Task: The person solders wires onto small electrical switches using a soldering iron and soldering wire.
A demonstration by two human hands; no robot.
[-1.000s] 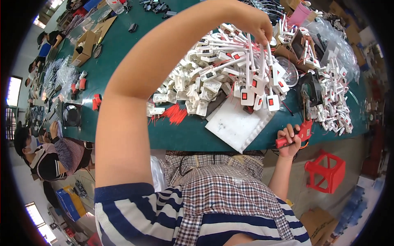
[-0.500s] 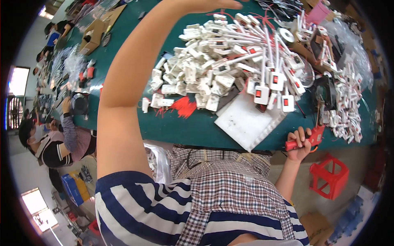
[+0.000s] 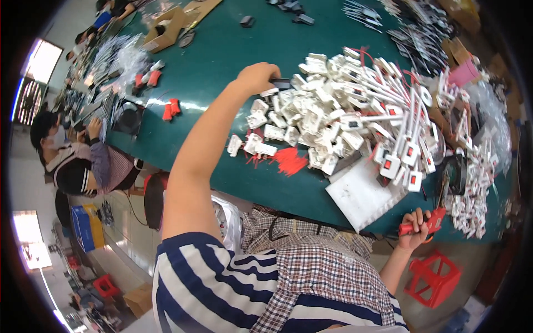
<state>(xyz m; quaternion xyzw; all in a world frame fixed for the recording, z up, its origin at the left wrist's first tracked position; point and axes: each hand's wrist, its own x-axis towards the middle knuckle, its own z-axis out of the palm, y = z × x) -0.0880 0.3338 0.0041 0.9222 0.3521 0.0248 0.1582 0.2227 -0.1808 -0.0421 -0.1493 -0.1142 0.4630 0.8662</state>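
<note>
At the far left a seated co-worker in a dark striped top [image 3: 75,161] bends over small parts at the edge of the long dark green work table [image 3: 222,55]. A pair of small red plastic clips [image 3: 171,109] lies on the green surface near that person. Further along, the left hand [image 3: 256,77] reaches out across the table, fingers curled and pinching a small dark flat piece [image 3: 282,84] at the near-left edge of the big heap of white plastic switch housings with white wires [image 3: 355,122]. Below the heap sits a small scatter of thin red wire offcuts [image 3: 290,161], touching a few loose white housings. To the right of it a flat white foam sheet [image 3: 363,194] hangs over the table edge. Just beyond, under the table's rim, the right hand [image 3: 413,233] is clenched around the red handles of a small hand tool [image 3: 426,223]. A red plastic stool [image 3: 433,277] stands on the floor below it.
</note>
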